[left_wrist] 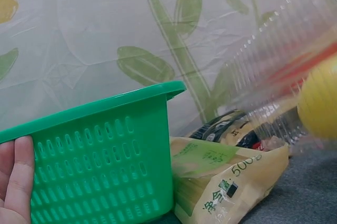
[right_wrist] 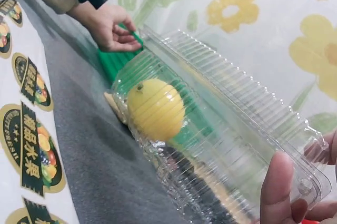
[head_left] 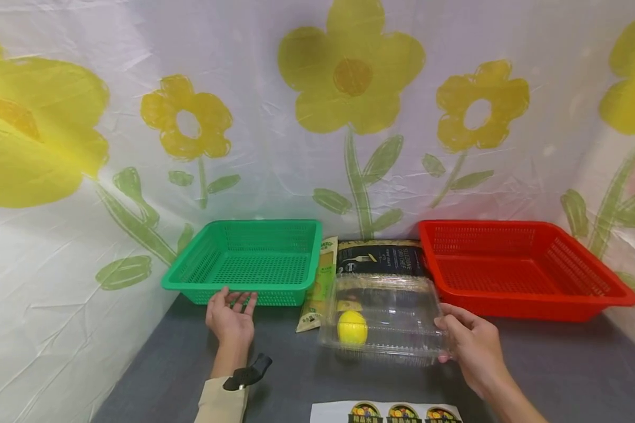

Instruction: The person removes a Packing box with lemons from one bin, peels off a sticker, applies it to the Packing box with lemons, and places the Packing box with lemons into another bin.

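My left hand (head_left: 231, 323) is palm up at the front of a green plastic basket (head_left: 243, 296). Its thumb is at the rim, and the fingers lie against the slotted wall (left_wrist: 100, 166) just under it. My right hand (head_left: 473, 346) grips the right end of a clear plastic clamshell box (head_left: 397, 317), thumb on the near side. Inside the box, at its left end, lies a yellow lemon (head_left: 352, 328); through the plastic it also shows as a yellow ball (right_wrist: 156, 109) in the right wrist view. The box is tilted above the grey table.
A red basket (head_left: 534, 302) stands at the back right. Between the baskets lie a yellow-green food bag (head_left: 312, 308) marked 500g and a dark bag (head_left: 378, 258) with a fork picture. A white sheet of round fruit stickers (head_left: 328, 413) lies at the near edge. Flowered cloth hangs behind.
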A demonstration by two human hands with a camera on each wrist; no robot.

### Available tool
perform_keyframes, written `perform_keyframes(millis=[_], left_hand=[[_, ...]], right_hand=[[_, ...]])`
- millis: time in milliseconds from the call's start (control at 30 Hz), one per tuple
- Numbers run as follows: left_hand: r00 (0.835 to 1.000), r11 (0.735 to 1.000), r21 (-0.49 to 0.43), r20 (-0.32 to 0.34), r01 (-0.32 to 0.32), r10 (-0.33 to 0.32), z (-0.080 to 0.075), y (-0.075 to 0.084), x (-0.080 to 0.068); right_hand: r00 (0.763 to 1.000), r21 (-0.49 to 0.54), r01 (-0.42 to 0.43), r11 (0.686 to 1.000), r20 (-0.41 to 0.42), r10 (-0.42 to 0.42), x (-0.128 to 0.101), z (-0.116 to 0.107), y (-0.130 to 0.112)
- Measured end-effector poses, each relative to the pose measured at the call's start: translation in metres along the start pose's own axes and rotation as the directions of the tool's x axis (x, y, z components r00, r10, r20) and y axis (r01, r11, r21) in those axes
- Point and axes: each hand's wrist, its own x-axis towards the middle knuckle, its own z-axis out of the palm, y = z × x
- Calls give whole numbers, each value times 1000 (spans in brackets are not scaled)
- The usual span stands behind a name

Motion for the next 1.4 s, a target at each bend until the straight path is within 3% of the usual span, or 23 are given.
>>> perform_keyframes(millis=[433,933,1400], left_hand=[[1000,999,-33,8,26,-25,0,1,1],[987,985,-72,-9,158,-159,0,5,2],[986,982,-87,-13,166,-167,1,2,2]], right_hand=[[999,-39,34,999,-28,-35,4,2,21],[1000,-26,21,999,12,-20,1,-1,28],[1000,18,1,1000,-14,0,-6,0,29]])
